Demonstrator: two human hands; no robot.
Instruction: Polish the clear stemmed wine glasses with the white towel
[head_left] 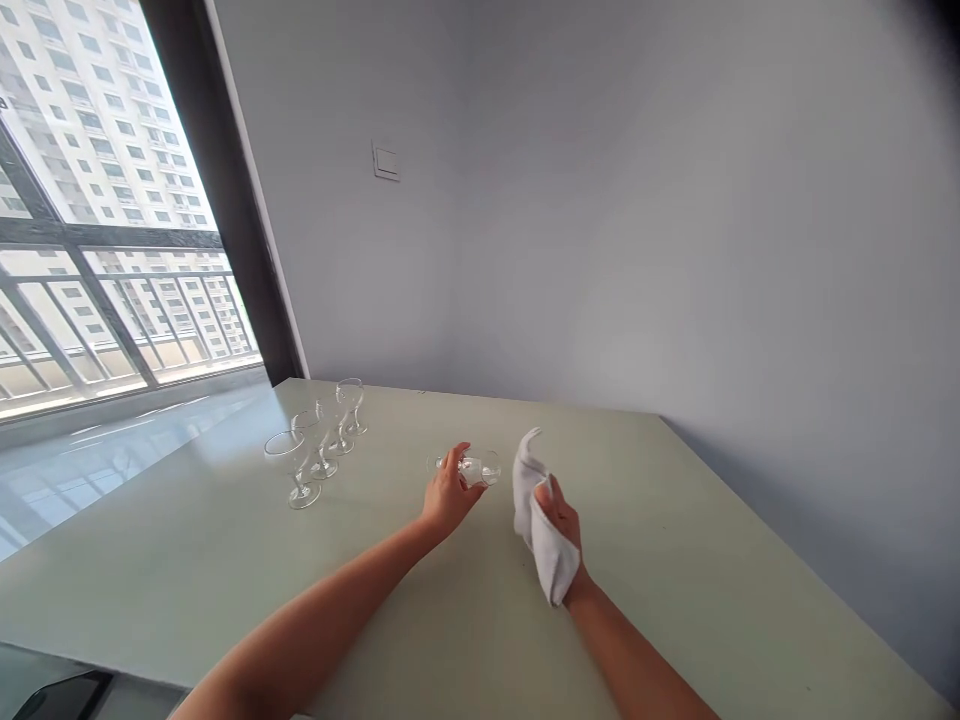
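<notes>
My left hand (448, 492) is closed around a clear stemmed glass (487, 468), which is tipped on its side with the rim pointing right and the foot to the left. Whether the glass touches the table I cannot tell. A white cloth (531, 510) is gripped in my right hand (561, 515), a short way to the right of the glass and apart from it. Part of the cloth hangs down over the wrist, and one corner sticks up.
Several upright stemmed glasses (304, 490) stand in a row on the left part of the pale green table (675, 600). Grey walls (600, 250) border the table behind and at the right. A dark object (64, 695) lies at the lower left, beyond the table edge.
</notes>
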